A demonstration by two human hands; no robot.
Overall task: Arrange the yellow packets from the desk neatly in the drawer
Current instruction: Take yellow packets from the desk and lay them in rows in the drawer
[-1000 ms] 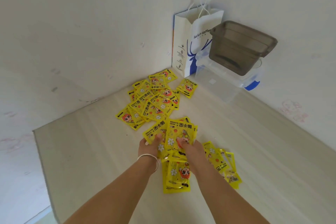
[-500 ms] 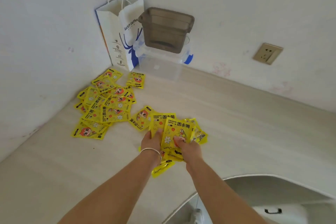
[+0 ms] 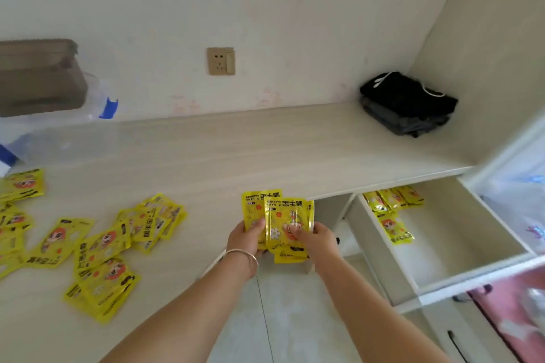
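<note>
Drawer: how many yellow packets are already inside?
4 visible in the drawer: three in a row at the back, one in front of them. The desk edge may hide more.

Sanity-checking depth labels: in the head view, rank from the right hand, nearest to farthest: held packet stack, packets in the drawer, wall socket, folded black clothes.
1. Held packet stack: gripped in the right hand, shared with the left hand.
2. Packets in the drawer: just right, at its back-left corner.
3. Wall socket and folded black clothes: both far back; too close to call.
</note>
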